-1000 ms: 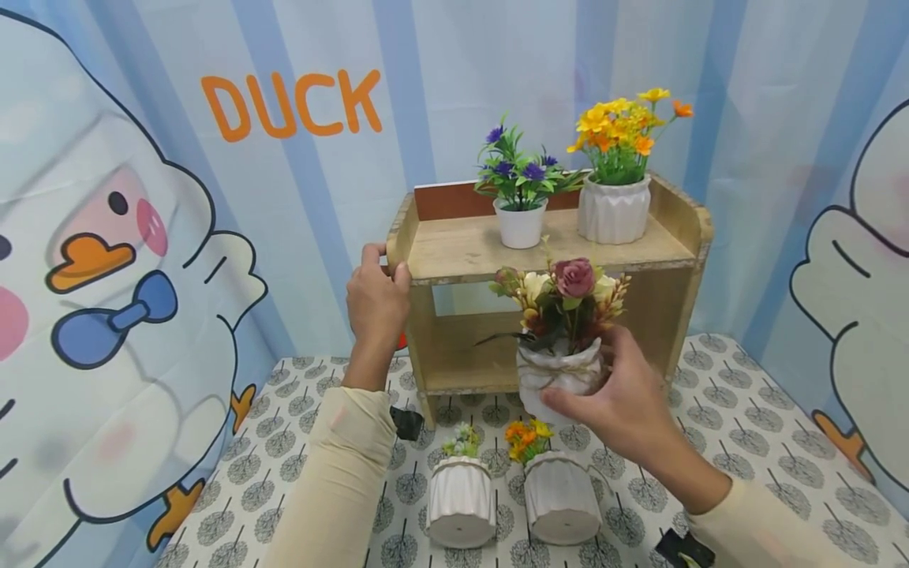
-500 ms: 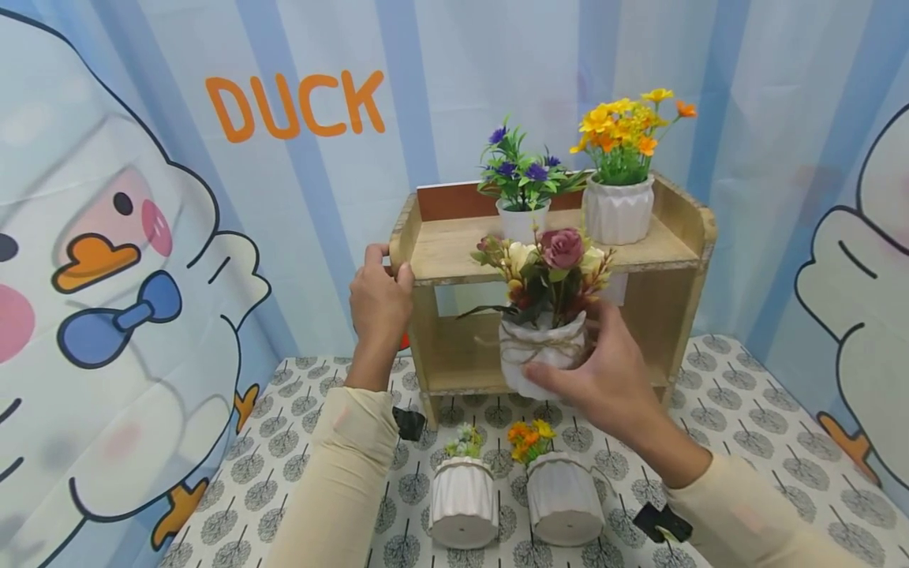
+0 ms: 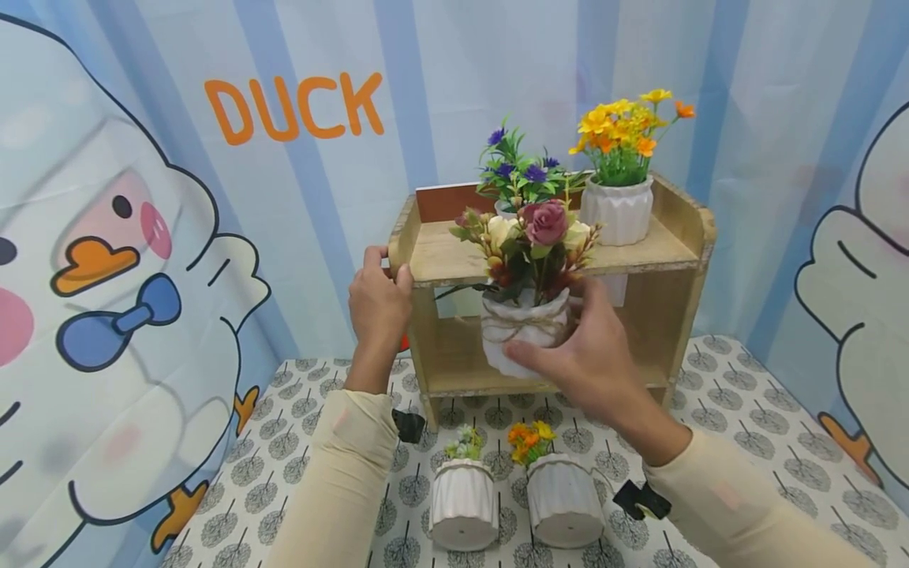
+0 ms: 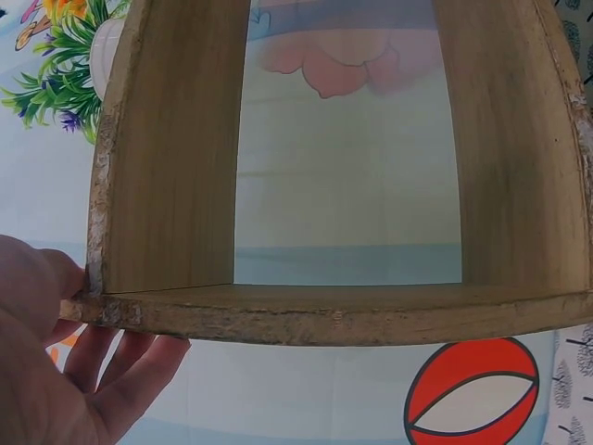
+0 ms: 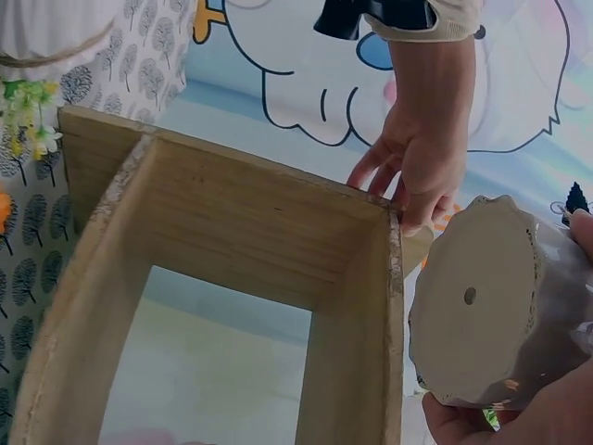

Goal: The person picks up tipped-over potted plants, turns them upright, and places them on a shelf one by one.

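Lifted higher and leftward, the round, white, twine-tied pot of mauve flowers (image 3: 513, 325) sits in the right hand (image 3: 592, 347)'s curled fingers; the left hand (image 3: 379, 306)'s fingers clasp the tan wooden shelf (image 3: 447, 254).

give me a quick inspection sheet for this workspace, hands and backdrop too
Surface: tree-print cloth under the wooden shelf.
Job's things: shelf standing upright; purple-flower pot and yellow-flower pot on its top board; rose pot held up in front, its base exposed in the right wrist view.
Clutter: pale-flower pot and orange-flower pot on their sides, bases toward the person.
Hands: left hand grips the shelf's left side; right hand holds the rose pot.
Cables: nothing seen.
Surroundings: striped curtain with duck prints and "DUCK".
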`<state>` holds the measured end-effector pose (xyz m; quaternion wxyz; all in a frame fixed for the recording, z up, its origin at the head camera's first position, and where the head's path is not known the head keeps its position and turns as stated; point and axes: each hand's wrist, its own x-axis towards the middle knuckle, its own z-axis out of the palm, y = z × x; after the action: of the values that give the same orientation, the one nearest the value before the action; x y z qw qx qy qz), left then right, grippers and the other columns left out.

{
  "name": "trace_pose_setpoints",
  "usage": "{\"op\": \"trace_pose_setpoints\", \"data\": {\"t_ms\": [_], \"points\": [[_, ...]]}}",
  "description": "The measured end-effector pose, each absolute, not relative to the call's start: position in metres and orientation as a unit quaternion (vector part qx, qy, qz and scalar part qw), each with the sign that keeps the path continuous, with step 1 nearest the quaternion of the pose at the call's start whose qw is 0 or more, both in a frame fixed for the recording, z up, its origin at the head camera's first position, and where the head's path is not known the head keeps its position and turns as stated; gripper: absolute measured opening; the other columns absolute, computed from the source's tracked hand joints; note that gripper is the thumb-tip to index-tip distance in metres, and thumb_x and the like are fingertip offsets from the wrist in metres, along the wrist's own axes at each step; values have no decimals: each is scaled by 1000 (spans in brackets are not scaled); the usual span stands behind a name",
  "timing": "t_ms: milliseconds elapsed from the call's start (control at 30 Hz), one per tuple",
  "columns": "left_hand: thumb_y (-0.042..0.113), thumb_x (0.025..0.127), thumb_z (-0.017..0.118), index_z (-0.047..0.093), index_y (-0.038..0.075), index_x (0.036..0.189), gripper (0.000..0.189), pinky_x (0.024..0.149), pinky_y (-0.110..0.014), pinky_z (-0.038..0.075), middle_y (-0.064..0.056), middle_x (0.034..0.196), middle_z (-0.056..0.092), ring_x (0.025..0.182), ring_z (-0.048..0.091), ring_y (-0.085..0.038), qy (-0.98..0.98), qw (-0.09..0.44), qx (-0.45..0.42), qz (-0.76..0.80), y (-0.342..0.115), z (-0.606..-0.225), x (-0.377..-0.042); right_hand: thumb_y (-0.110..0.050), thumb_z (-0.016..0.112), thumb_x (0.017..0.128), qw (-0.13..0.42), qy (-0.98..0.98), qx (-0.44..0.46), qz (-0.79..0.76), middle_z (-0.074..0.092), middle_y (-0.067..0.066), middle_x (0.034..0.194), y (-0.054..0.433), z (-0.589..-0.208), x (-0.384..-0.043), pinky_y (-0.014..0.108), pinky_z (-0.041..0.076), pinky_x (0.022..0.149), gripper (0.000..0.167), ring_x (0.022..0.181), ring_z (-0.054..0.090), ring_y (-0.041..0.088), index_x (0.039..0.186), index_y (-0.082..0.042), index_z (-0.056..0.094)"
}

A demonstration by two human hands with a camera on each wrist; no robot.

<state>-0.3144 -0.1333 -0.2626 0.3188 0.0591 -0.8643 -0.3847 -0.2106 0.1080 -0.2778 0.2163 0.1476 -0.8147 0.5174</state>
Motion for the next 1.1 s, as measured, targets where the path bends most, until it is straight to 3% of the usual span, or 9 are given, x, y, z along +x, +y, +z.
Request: {"op": "trace_pose_setpoints", "data": {"t_ms": [467,1100], "points": [[24,98,60,59,12,127,32,83,-51,55,-16,115,75,105,70,-37,-863,328,46,-382,-135,-265,-313,-23,92,69,249,-789,159,538,51,15,138,86,-251,-233,40,56,82,95,113,60,29,143,-6,37],[25,99,59,58,13,129,32,87,-51,53,-13,116,75,109,68,-36,-864,326,46,-380,-135,-265,-314,-22,93,69,265,-761,168,568,52,18,137,62,-238,-253,40,58,86,100,110,61,27,147,-4,34]]}}
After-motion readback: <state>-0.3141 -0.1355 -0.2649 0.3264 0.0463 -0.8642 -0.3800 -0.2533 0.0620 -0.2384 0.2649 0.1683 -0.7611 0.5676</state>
